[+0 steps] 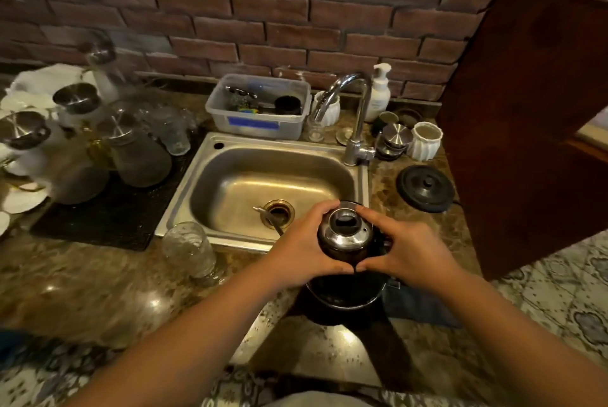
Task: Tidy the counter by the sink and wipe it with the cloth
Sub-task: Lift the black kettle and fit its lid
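A steel carafe (347, 235) is gripped lower centre by both the left hand (301, 250) and right hand (406, 250), fingers wrapped round it. The dark cloth (418, 304) is pinned underneath, lower right. Probably the nearby glass jar (189, 248) gets clipped if it's swung left.

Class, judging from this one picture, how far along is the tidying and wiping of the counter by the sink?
Done: little shows as finished. In hand: both hands, left and right, clasp a metal pot at the sink's front right corner. Left: a glass jar, a black lid and small cups remain on the counter; no wiping is under way.
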